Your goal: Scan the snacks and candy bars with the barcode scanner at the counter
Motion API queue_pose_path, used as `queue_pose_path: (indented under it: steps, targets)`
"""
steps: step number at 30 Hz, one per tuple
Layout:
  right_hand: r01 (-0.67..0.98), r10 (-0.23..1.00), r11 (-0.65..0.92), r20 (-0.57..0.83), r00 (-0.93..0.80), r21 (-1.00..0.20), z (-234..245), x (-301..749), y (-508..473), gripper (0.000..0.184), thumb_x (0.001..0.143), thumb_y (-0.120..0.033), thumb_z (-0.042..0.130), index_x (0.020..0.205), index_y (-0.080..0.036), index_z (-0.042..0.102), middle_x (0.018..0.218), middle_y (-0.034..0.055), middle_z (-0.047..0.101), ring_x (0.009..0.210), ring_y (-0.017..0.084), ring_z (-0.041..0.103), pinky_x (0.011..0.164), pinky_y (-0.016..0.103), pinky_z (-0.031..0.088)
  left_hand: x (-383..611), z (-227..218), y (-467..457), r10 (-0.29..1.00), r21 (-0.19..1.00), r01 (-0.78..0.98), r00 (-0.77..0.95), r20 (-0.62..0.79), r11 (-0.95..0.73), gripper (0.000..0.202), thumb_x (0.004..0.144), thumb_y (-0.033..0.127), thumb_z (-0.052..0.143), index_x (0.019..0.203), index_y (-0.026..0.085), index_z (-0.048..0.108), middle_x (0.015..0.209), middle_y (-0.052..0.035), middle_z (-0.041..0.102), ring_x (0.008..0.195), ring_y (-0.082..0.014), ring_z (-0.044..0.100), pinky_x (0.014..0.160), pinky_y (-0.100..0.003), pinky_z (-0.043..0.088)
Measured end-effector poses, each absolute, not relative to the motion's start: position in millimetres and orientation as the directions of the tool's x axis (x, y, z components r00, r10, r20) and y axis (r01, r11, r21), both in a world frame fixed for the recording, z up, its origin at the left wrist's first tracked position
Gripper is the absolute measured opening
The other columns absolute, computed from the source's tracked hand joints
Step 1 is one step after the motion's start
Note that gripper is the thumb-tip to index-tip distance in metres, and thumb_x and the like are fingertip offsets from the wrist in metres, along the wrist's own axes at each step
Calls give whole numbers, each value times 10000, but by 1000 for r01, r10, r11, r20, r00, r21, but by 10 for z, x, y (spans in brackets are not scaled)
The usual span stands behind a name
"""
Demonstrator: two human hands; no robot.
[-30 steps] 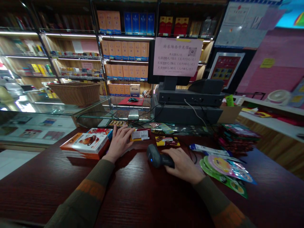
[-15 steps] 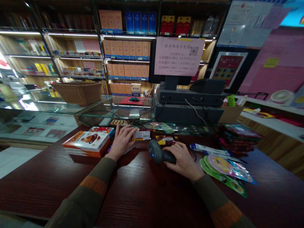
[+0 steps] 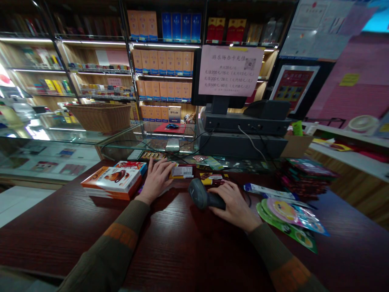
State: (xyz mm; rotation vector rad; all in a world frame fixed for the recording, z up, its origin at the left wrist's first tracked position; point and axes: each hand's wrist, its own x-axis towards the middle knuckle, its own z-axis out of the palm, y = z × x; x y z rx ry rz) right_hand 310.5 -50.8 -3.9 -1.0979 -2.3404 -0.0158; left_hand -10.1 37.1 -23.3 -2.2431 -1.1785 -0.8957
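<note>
My right hand (image 3: 235,205) is wrapped round the handle of a dark grey barcode scanner (image 3: 199,194), its head pointing left just above the table. Fingers spread, my left hand (image 3: 156,180) rests palm down beside a small box with a barcode label (image 3: 182,172); whether its fingertips touch that box I cannot tell. Something purple and clear shows partly under this hand. Left of it lie orange-and-white boxes (image 3: 112,180) with a cup picture, and a red-and-blue box (image 3: 131,166) behind them. A yellow-and-brown packet (image 3: 212,178) lies beyond the scanner.
On the right of the dark table (image 3: 182,251) are round-topped blister cards (image 3: 285,215), a blue-and-white packet (image 3: 270,191) and a stack of dark packets (image 3: 306,176). Behind stand a cash register (image 3: 243,140), a glass counter with cables, and a wicker basket (image 3: 100,117).
The blue light on the scanner's head has gone out. Both hands stay nearly where they were; the view has shifted very slightly.
</note>
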Motion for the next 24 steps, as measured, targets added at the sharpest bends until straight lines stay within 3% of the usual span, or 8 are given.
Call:
queue_pose_path:
  steps: [4,19,24]
  targets:
    - [709,715,669,457,-529,-226,-41,3102,-515,464,832,-321,712,1266,-214,589,1126,92,703,1050,264,618,1085,507,314,-104,-229,366,553,-83,844,418,721,-530,598,879,273,614,1462,262,480,1327,-96,637,1367,-309,477,1250,-635,72]
    - [685,745,666,308,-592,-295,-172,3156,-457,544,789,-360,782,1289,-261,591,1168,73,685,1103,270,598,1109,514,302,-103,-222,361,548,-70,842,408,730,-535,618,870,274,629,1470,260,480,1326,-105,636,1362,-316,486,1250,-642,91]
    - [697,775,631,260,-575,-340,-172,3180,-458,599,735,-489,830,1250,-260,628,1139,68,690,1097,281,590,1080,500,350,-99,-226,356,544,-70,842,406,734,-535,602,879,285,628,1464,252,490,1317,-113,640,1365,-316,484,1251,-634,97]
